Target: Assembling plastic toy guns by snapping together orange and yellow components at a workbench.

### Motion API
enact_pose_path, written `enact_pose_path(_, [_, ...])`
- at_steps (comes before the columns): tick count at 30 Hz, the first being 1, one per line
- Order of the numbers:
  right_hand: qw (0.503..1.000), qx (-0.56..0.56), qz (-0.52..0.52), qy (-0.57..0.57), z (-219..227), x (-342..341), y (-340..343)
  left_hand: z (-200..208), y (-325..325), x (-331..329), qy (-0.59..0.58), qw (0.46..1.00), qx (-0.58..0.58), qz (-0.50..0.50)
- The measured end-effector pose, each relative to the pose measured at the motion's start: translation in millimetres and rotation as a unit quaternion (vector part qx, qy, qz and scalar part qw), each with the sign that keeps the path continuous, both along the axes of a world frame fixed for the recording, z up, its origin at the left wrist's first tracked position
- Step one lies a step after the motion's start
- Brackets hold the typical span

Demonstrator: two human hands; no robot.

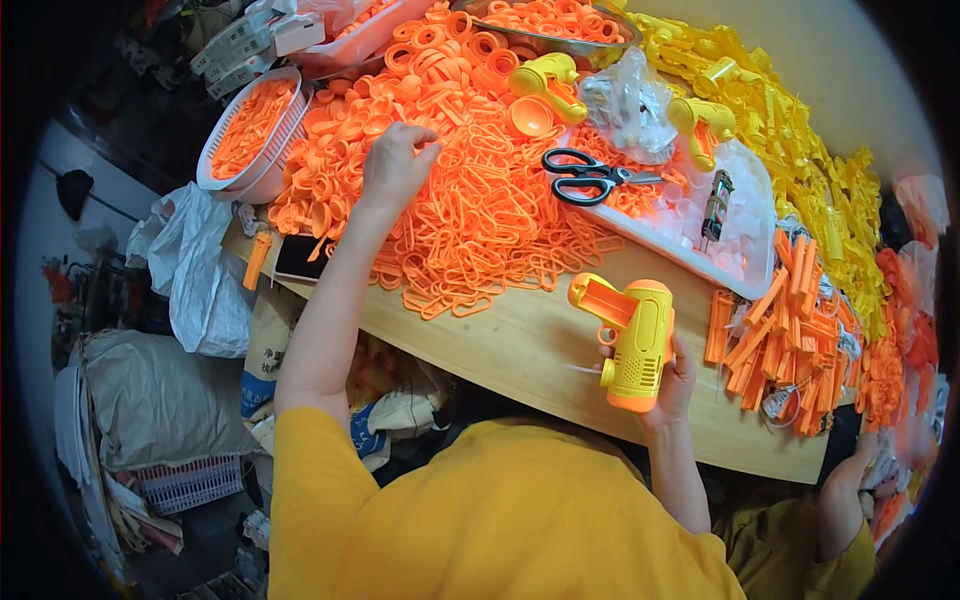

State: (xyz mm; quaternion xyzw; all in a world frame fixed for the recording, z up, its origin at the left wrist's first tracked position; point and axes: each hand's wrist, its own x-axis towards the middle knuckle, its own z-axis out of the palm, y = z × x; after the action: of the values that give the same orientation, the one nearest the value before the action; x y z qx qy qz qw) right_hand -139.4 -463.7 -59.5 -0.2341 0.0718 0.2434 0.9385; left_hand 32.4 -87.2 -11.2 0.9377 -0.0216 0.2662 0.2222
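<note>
My right hand (676,385) is wrapped round a yellow and orange plastic toy (640,345), shaped like a small gun or blower, with a slotted grille, an orange open trough and a small ring. It is held up just above the table's front edge. My left hand (400,160) reaches over a big heap of orange plastic parts (440,100), its fingers pinched together. Whether anything is between those fingertips cannot be made out. Below that hand lie many orange elongated loops (480,220) in a tangled pile.
Black-handled scissors (590,178) rest on a white tray (690,262) of small pale parts. Two yellow toys (545,80) (703,125) stand beyond. Orange sticks (780,340) and yellow parts (800,140) crowd the right. A white basket (255,135) stands left. Another person's arm (845,495) shows lower right.
</note>
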Motion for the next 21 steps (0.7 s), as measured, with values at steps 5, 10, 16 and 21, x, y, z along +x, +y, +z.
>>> enact_pose_path(5, [0.999, -0.035, -0.013, 0.010, -3.7, -0.3, -0.1, -2.3, -13.6, 15.2, 0.100, 0.989, 0.083, 0.067])
enact_pose_path(10, [0.995, -0.091, -0.048, -0.002, -1.9, -4.5, -1.3, -7.2, -13.1, 13.4, 0.052, 0.993, 0.080, 0.065])
enact_pose_path(16, [0.990, -0.103, -0.097, 0.008, -6.2, -6.5, -9.6, -6.5, -21.8, -5.9, -0.021, 0.980, -0.196, -0.014])
enact_pose_path(21, [0.986, -0.095, -0.134, -0.009, 5.5, -0.8, -12.1, 2.9, -90.4, -80.9, 0.334, 0.658, -0.648, -0.190])
